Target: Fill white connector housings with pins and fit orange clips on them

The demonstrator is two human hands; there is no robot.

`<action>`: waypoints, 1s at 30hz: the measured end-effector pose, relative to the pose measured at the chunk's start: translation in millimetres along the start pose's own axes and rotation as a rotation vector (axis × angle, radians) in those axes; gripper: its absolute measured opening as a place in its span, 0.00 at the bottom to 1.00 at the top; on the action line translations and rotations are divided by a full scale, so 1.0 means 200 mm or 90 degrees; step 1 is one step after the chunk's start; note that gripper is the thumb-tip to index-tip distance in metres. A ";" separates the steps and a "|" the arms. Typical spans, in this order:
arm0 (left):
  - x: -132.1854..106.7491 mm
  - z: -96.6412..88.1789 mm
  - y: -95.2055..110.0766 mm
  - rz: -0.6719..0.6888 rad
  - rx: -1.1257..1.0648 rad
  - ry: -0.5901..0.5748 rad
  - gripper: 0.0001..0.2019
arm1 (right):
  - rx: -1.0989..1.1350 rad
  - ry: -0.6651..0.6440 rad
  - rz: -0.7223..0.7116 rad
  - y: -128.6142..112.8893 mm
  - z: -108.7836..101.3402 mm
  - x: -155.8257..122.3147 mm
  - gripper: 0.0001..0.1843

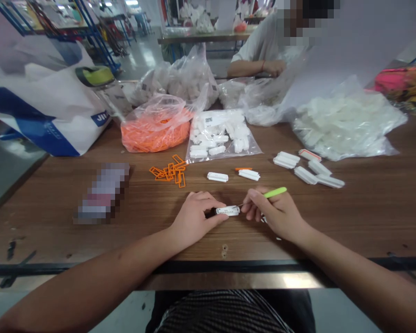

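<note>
My left hand [197, 216] pinches a small white plastic connector housing [228, 211] by its left end, close above the wooden table. In my right hand [272, 210] is a thin pointed tool with a lime-green handle [275, 192], held like a pen. Its fine tip reaches the right part of the housing's upper face, which shows a row of small dark holes. Beyond my hands lie a white housing [217, 177] and another white housing [248, 175] with an orange frame [243, 169] behind it. A few tiny white bits lie under and beside my right hand.
Loose orange frames [182, 179] lie left of centre, near a bag of orange frames [156, 132]. A bag of white parts [225, 134] lies behind. Several white housings [305, 175] and a large clear bag [346, 122] are at right. A co-worker's arm [246, 68] shows across the table.
</note>
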State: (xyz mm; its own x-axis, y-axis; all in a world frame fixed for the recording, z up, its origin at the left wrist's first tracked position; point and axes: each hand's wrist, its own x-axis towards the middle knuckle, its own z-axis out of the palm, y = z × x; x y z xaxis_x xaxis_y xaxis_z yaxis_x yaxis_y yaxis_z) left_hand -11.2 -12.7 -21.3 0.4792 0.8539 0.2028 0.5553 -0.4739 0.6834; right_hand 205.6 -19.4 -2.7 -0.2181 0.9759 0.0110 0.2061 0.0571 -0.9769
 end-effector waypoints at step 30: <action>0.00 0.00 0.01 -0.008 -0.004 0.002 0.08 | -0.188 -0.030 -0.085 -0.02 0.03 -0.02 0.20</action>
State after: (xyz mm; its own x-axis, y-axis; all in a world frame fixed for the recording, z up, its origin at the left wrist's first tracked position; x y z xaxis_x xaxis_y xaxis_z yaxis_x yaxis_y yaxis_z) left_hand -10.7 -13.0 -19.9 0.4695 0.8607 0.1967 0.5566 -0.4615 0.6909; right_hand 199.0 -24.5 0.7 -0.3051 0.9450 0.1183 0.4384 0.2496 -0.8634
